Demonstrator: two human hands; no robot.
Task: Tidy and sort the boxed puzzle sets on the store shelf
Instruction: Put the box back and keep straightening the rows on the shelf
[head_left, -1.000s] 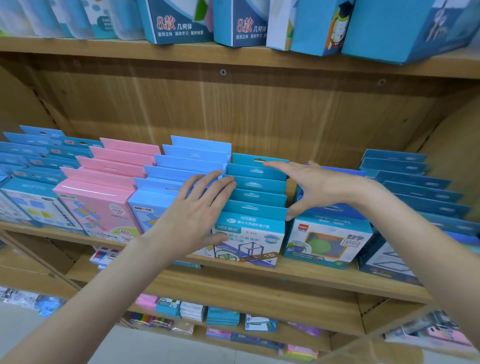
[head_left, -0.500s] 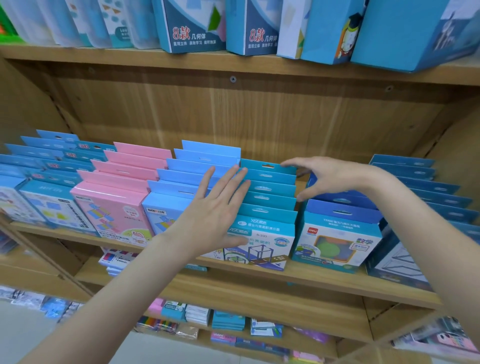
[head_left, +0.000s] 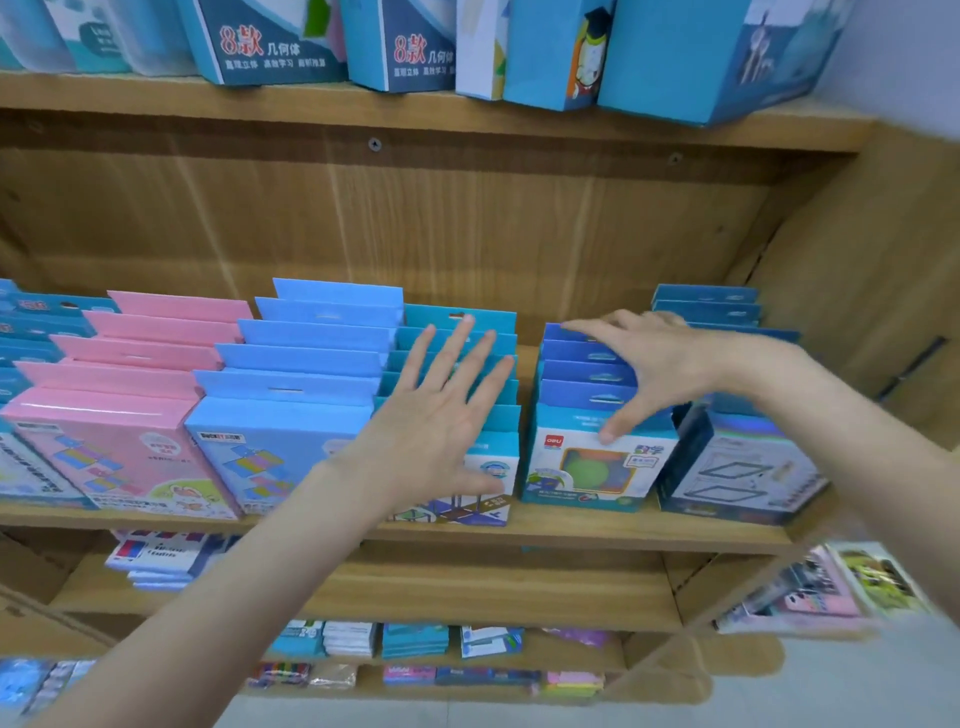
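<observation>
Rows of boxed puzzle sets stand front to back on the middle wooden shelf (head_left: 571, 530). My left hand (head_left: 441, 410) lies flat with straight fingers over the teal row (head_left: 462, 317). My right hand (head_left: 639, 364) spans the dark blue row (head_left: 576, 374): its fingers reach the rearmost box top and its thumb presses the front box (head_left: 587, 473). Left of the teal row stand a light blue row (head_left: 311, 358) and a pink row (head_left: 140, 364).
A navy row (head_left: 737, 473) stands at the right, close to the shelf's side wall (head_left: 872, 291). More blue boxes (head_left: 31, 332) fill the far left. Large blue boxes (head_left: 270, 41) line the upper shelf. Lower shelves hold small packs (head_left: 415, 639).
My right hand has moved right, from the back of the teal row onto the dark blue row. My left hand stays flat on the teal row. The view has shifted slightly.
</observation>
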